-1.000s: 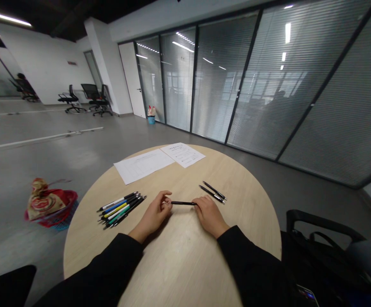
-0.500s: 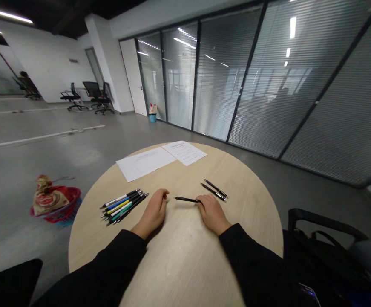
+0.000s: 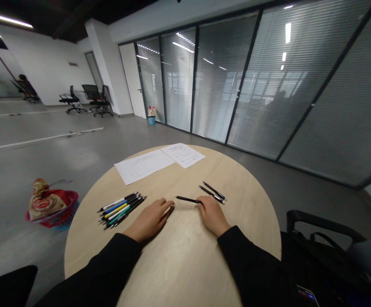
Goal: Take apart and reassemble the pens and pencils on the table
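Note:
Between the fingers of my right hand point(image 3: 211, 215) is the rear end of a black pen point(image 3: 187, 199), whose tip points left. My left hand point(image 3: 151, 217) rests palm down by the table surface, its fingers stretched towards the pen tip and a small gap apart from it; I see nothing in it. Left of that hand lies a bunch of pens point(image 3: 121, 209) with black, white, blue, yellow and green barrels, side by side at a slant. Two black pens point(image 3: 214, 192) lie close together just beyond my right hand.
The round wooden table point(image 3: 179, 264) carries two printed paper sheets point(image 3: 145, 165) at its far side. A basket point(image 3: 53, 215) with a tied bag stands on the floor to the left. A black chair point(image 3: 326, 226) with a dark bag is at the right.
My left hand has turned palm down and its fingers have stretched out to the right, nearer the pen tip. My right hand keeps hold of the black pen, almost unmoved.

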`<state>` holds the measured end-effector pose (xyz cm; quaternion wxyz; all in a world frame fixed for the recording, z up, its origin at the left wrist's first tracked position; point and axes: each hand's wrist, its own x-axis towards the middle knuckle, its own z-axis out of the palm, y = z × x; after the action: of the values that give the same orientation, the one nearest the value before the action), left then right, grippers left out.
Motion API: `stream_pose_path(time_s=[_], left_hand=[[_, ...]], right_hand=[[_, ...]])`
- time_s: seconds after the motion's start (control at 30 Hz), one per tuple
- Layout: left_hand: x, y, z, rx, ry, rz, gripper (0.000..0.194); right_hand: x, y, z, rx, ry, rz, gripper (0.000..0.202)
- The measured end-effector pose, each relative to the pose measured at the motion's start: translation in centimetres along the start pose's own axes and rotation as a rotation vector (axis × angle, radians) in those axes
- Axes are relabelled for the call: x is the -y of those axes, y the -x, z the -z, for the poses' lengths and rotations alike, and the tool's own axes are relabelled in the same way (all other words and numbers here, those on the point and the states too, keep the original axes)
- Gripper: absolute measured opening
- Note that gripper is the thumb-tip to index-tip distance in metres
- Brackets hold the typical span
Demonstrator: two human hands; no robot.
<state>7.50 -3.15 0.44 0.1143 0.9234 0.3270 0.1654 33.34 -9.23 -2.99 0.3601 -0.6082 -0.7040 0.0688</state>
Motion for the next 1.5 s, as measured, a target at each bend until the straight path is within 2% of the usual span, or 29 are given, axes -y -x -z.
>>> stream_pose_path(time_s=[0.13, 0.33, 0.57, 0.67, 0.83, 0.9, 1.0, 1.23, 1.33, 1.5], left_hand=[[-0.3, -0.5, -0.8, 0.045, -0.053, 0.002, 0.025], [-0.3, -1.0, -1.8, 0.052, -0.098, -0.031, 0.021], [-1.7, -1.5, -2.5, 0.065, -0.132, -0.046, 0.013], [-1.9, -1.8, -3.0, 0.073, -0.153, -0.022, 0.019], [-1.0, -1.6, -3.0, 0.056, -0.114, 0.043, 0.024], [-0.7, -1.3, -2.7, 0.033, -0.083, 0.078, 0.028], [-0.5, -1.1, -2.2, -0.062, -0.003, 0.139, 0.03], [-0.9, -1.3, -1.1, -0.266, 0.418, 0.325, 0.025], [-1.0, -1.5, -1.1, -0.317, 0.574, 0.356, 0.026], [-1.0, -1.9, -1.2, -0.399, 0.699, 0.389, 0.033]], right_hand=[[-0.2, 0.0, -0.1, -0.005, 0.0, -0.002, 0.019], [-0.2, -0.1, -0.3, 0.015, 0.015, -0.005, 0.019], [-0.1, -0.1, -0.3, 0.021, 0.025, -0.013, 0.02], [0.0, -0.1, -0.2, 0.027, 0.021, -0.018, 0.02], [0.1, 0.0, -0.1, 0.021, 0.011, -0.022, 0.02], [0.1, 0.0, -0.1, 0.015, 0.004, -0.017, 0.02], [0.0, 0.0, -0.2, 0.01, -0.009, -0.013, 0.02], [-0.1, 0.0, -0.3, 0.005, -0.025, 0.011, 0.02], [-0.2, 0.1, -0.3, 0.008, -0.03, 0.02, 0.02], [-0.2, 0.1, -0.4, 0.008, -0.035, 0.029, 0.019]])
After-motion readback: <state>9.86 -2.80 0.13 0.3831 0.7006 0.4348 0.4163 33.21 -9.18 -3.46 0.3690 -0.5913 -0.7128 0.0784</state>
